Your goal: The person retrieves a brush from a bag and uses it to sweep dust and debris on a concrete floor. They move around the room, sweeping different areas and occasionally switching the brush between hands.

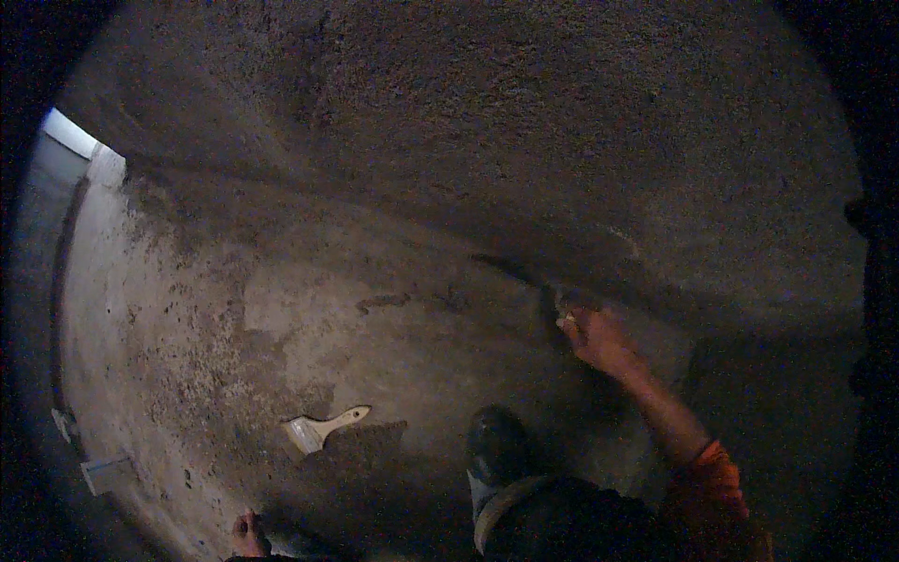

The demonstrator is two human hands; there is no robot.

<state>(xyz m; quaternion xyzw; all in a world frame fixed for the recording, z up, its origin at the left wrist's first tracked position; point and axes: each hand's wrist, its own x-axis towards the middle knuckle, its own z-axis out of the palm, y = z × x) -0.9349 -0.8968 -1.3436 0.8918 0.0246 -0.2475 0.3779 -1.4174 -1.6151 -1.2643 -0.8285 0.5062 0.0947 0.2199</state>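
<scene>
In the head view, the right hand reaches in near four o'clock from the middle, its forearm running back toward five o'clock into an orange sleeve. Its grip is clamped on a small pale-edged object at the hand's nine o'clock side, close to where the floor meets the wall; the gloom hides what kind of thing it is. A dark streak runs from just beside it toward ten o'clock, and I cannot tell whether that is part of the object or a shadow.

The left hand shows far out at seven o'clock, by the lower edge, with fingers bent; whether its grip is apart or together, or has anything in it, I cannot tell.

A paintbrush lies flat on the floor at seven o'clock, nearer the middle than the left hand and apart from it. Its pale handle points to two o'clock, its bristles to about eight.

Between five and six o'clock stands a dark boot. A flat grey piece lies out at eight o'clock, and a bright opening shows near ten. The rough wall fills twelve o'clock.
</scene>
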